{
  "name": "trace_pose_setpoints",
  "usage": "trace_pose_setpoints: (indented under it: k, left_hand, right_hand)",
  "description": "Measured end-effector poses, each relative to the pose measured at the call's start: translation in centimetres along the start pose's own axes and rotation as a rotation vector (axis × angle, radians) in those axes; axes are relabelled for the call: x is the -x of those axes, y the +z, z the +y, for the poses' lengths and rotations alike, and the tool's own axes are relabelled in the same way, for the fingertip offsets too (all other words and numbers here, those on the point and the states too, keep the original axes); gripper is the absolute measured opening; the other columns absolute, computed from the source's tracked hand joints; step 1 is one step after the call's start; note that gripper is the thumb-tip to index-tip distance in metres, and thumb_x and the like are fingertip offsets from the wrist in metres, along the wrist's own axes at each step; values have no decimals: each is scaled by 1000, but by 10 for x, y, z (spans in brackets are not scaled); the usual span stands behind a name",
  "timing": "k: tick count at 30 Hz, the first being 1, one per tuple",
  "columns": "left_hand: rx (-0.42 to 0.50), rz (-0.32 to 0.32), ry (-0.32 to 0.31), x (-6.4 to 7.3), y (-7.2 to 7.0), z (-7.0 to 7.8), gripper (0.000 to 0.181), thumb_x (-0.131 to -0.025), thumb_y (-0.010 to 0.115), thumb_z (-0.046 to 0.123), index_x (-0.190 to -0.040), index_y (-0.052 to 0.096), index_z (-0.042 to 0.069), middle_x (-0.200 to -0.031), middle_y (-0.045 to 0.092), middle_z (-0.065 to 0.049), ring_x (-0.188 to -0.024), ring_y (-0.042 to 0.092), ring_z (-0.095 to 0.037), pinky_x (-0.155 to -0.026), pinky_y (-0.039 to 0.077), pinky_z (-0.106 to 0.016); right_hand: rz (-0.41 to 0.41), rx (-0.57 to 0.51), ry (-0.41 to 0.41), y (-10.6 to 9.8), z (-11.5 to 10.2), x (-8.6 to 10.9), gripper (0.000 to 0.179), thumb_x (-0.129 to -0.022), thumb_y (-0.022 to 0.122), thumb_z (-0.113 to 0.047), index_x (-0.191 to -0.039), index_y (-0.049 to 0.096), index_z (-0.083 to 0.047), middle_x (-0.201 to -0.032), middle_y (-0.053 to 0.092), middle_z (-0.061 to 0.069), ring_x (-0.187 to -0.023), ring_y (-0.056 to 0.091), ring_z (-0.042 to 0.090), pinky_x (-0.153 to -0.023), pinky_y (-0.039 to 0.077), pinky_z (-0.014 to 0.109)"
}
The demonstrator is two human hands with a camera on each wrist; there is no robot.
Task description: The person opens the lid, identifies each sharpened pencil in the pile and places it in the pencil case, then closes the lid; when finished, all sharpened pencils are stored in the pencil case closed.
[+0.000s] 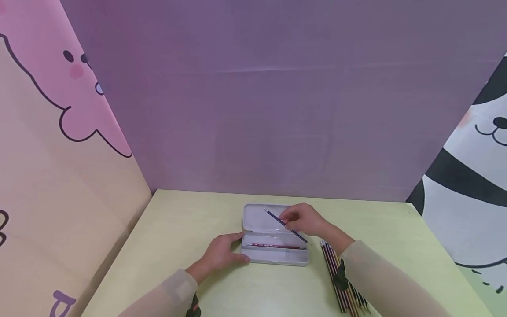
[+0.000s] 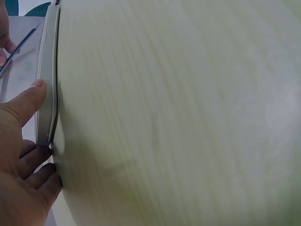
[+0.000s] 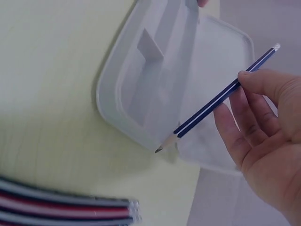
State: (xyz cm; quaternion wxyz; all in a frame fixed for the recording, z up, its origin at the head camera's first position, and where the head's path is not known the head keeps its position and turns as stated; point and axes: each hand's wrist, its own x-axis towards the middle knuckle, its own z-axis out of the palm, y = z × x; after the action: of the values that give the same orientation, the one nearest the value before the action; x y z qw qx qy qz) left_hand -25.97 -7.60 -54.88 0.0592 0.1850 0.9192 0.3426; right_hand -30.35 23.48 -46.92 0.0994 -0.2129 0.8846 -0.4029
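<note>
A pale plastic pencil case point(image 1: 277, 256) lies with its lid point(image 1: 257, 218) tipped back. One red pencil point(image 1: 273, 246) rests in its long rear compartment. My left hand point(image 1: 219, 253) grips the case's left end, its thumb point(image 2: 29, 101) against the front wall. Over the case's right side, my right hand point(image 1: 305, 219) pinches a dark blue pencil with a white stripe point(image 3: 209, 107) between thumb and fingers. That pencil slants, its sharpened tip low near the case's right end and its white-capped end up over the lid.
A bundle of several striped pencils point(image 1: 332, 273) lies right of the case, partly beneath my right forearm. The light wood-grain table point(image 1: 190, 211) meets a purple backdrop point(image 1: 277, 132) at the back. Cartoon-printed panels point(image 1: 471, 189) stand at both sides.
</note>
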Motion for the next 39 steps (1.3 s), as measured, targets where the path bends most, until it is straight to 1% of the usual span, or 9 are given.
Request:
trace_pose_setpoints:
  k: [3, 10, 17, 21, 27, 32, 36, 39]
  left_hand:
    - [-19, 1, 0, 0, 0, 1, 85, -75, 90, 44, -146, 58, 9, -144, 62, -11, -135, 57, -33, -111, 48, -52]
    - [-24, 6, -4, 1, 0, 2, 84, -76, 89, 46, -145, 59, 10, -144, 63, -10, -134, 58, -34, -111, 48, -52]
    - [-23, 10, 8, 1, -1, 4, 82, -76, 89, 45, -145, 60, 11, -143, 63, -10, -132, 59, -34, -109, 49, -52]
    - [-24, 10, 9, 1, 1, 3, 82, -76, 89, 46, -145, 60, 12, -143, 63, -10, -132, 60, -33, -109, 50, -51]
    - [-22, 14, -3, -1, 3, 1, 82, -75, 89, 47, -145, 60, 13, -143, 63, -10, -132, 59, -33, -110, 49, -52]
    - [-29, 17, -3, -2, 3, 1, 82, -75, 89, 48, -144, 61, 13, -143, 63, -10, -132, 59, -35, -110, 48, -53]
    - [-32, 20, -1, -2, 2, 0, 82, -75, 89, 47, -144, 61, 13, -143, 63, -10, -132, 59, -35, -110, 48, -53]
    - [-31, 20, -4, -2, 3, 0, 82, -75, 89, 47, -144, 61, 13, -143, 63, -10, -132, 59, -35, -111, 48, -53]
  right_hand:
    - [-17, 11, -32, 9, 0, -6, 22, -87, 75, 2, -108, 78, -6, -96, 74, 5, -86, 65, 16, -75, 59, 24]
    - [-40, 23, -88, 28, 6, -16, 21, -83, 75, 8, -100, 79, -4, -90, 76, 4, -83, 68, 13, -75, 59, 22]
    - [-69, 104, -65, 40, 1, -18, 21, -84, 76, 5, -97, 80, -11, -89, 76, 0, -82, 67, 9, -77, 58, 24]
    - [-78, 159, -53, 46, -1, -17, 21, -82, 77, 6, -92, 81, -12, -85, 76, -3, -79, 67, 7, -75, 58, 25]
    - [-60, 269, -71, 52, -4, -14, 20, -79, 78, 6, -86, 80, -13, -81, 75, -3, -75, 66, 7, -74, 57, 28]
    - [-70, 358, -91, 58, -3, -12, 20, -79, 78, 4, -84, 79, -16, -80, 75, -6, -76, 66, 6, -74, 57, 28]
    - [-76, 361, -85, 59, -1, -12, 20, -81, 78, 2, -85, 80, -17, -82, 76, -6, -78, 67, 6, -77, 57, 30]
    - [-78, 336, -87, 58, 0, -11, 19, -81, 79, 2, -86, 81, -16, -83, 78, -3, -79, 70, 9, -77, 58, 29]
